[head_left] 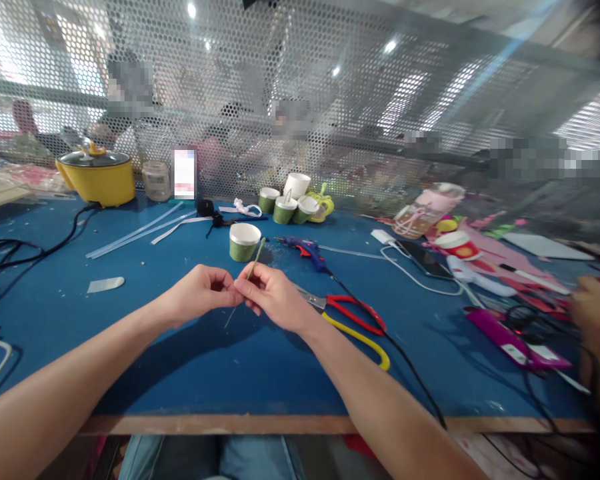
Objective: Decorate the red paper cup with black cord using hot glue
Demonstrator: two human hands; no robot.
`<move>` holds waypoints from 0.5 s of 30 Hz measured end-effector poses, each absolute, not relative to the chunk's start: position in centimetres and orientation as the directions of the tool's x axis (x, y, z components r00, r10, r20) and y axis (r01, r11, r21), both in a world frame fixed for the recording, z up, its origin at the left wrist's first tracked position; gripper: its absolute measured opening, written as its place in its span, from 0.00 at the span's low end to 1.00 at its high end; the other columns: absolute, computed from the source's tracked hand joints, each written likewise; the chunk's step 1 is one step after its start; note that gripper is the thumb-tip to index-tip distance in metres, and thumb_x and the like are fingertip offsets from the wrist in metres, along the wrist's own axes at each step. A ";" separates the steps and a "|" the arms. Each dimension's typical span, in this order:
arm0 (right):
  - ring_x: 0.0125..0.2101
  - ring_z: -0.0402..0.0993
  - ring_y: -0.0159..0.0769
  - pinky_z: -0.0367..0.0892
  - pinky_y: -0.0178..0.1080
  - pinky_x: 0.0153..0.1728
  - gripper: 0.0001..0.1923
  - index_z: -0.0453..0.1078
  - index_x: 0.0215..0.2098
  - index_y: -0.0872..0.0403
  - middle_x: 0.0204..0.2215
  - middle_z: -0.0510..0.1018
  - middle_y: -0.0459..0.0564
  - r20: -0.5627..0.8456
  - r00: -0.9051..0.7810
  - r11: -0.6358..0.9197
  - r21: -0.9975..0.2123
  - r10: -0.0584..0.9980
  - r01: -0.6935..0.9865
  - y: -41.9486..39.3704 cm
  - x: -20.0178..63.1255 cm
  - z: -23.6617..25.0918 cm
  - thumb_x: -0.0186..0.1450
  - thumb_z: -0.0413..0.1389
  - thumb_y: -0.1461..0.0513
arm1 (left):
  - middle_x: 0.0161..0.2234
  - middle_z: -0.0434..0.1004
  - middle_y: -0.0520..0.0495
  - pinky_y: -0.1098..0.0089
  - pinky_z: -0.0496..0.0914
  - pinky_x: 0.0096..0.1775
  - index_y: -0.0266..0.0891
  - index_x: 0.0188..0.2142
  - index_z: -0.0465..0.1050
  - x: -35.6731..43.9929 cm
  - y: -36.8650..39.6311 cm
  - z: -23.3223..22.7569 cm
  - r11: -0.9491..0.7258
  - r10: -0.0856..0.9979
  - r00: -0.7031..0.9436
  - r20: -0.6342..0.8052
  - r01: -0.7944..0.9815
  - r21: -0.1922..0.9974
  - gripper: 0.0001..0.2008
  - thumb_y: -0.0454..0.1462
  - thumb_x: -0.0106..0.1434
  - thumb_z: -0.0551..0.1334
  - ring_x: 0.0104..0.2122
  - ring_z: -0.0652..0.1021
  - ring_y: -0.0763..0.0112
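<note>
Head view: R hand (277,297) has a thin green stem (257,259) pinched btwn thumb & fingers, its upper end tilted up & R, its thin lower end poking out below the fingertips. L hand (205,291) meets it, fingertips bunched narrow against R's; can't tell if they grip the stem too. Both are over the blue table (290,383).

Just beyond, a green-and-white cup (242,248) stands upright. Glue gun (301,245) lies to its R, nozzle pointing L, w/ black cord (414,373) running to the near edge. Scissors (319,302) lie by R wrist, blades partly hidden.

Farther back, a grp of cups (283,212) sits near the mesh screen (220,67). Back L: yellow pot (105,183) w/ lid, jar (157,183), lit phone (184,170) upright. R side: dark phone (427,259), purple box (510,337). Co-worker's hand (593,303) at far R edge, blurred.
</note>
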State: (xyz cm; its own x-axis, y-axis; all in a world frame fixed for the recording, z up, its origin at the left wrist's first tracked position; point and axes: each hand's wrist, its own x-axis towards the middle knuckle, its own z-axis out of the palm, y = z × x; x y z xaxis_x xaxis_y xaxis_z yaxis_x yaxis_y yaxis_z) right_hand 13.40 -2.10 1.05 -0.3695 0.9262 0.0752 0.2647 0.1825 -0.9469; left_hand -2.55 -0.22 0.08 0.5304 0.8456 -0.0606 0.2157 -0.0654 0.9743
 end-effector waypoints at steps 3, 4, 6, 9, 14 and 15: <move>0.15 0.59 0.24 0.56 0.28 0.15 0.11 0.59 0.26 0.54 0.14 0.63 0.39 0.044 -0.315 0.155 -0.930 0.948 0.334 -2.1 13.4 1.1 0.59 0.51 0.56 | 0.18 0.63 0.56 0.75 0.54 0.23 0.35 0.22 0.66 -2.6 -0.1 0.0 -0.071 0.839 0.540 -0.058 0.216 0.974 0.10 0.41 0.49 0.62 0.20 0.62 0.79; 0.14 0.59 0.24 0.56 0.28 0.15 0.11 0.59 0.26 0.54 0.14 0.63 0.39 0.040 -0.300 0.148 -0.926 0.953 0.348 -2.1 13.4 1.0 0.59 0.51 0.56 | 0.19 0.63 0.56 0.75 0.54 0.24 0.35 0.22 0.66 -2.6 -0.1 0.0 -0.079 0.837 0.545 -0.053 0.217 0.973 0.10 0.40 0.49 0.62 0.21 0.62 0.78; 0.14 0.59 0.24 0.55 0.28 0.14 0.12 0.59 0.25 0.54 0.13 0.63 0.39 0.041 -0.281 0.145 -0.922 0.959 0.359 -2.1 13.3 1.0 0.59 0.51 0.55 | 0.19 0.62 0.56 0.74 0.55 0.24 0.35 0.22 0.66 -2.6 0.0 0.0 -0.099 0.835 0.549 -0.043 0.226 0.969 0.09 0.40 0.49 0.62 0.21 0.62 0.78; 0.12 0.58 0.23 0.54 0.29 0.14 0.14 0.58 0.24 0.54 0.13 0.63 0.38 0.052 -0.257 0.146 -0.922 0.965 0.358 -2.0 13.2 0.8 0.58 0.53 0.54 | 0.18 0.61 0.57 0.74 0.54 0.24 0.35 0.22 0.65 -2.6 -0.1 -0.1 -0.119 0.837 0.547 -0.034 0.241 0.963 0.10 0.40 0.50 0.61 0.20 0.62 0.79; 0.12 0.57 0.23 0.53 0.29 0.14 0.16 0.58 0.22 0.54 0.11 0.62 0.38 0.095 -0.230 0.173 -0.921 0.969 0.350 -2.0 13.1 0.6 0.55 0.56 0.53 | 0.18 0.61 0.57 0.75 0.54 0.24 0.35 0.22 0.65 -2.4 -0.1 -0.4 -0.123 0.845 0.535 -0.027 0.242 0.962 0.09 0.39 0.50 0.61 0.20 0.61 0.79; 0.12 0.56 0.23 0.53 0.29 0.14 0.16 0.58 0.22 0.54 0.11 0.62 0.38 0.102 -0.225 0.178 -0.919 0.969 0.352 -2.0 13.1 0.5 0.55 0.56 0.53 | 0.18 0.60 0.57 0.75 0.54 0.23 0.35 0.22 0.64 -2.4 -0.1 -0.5 -0.126 0.846 0.532 -0.023 0.242 0.962 0.09 0.39 0.50 0.61 0.20 0.60 0.79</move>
State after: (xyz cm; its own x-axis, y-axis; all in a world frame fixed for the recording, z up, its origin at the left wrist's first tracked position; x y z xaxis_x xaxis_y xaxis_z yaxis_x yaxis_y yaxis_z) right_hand 13.13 -1.99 0.54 -0.2250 0.9690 0.1017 0.3518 0.1782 -0.9190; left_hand -2.39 -0.05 -0.48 0.5322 0.8463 -0.0234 0.2423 -0.1258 0.9620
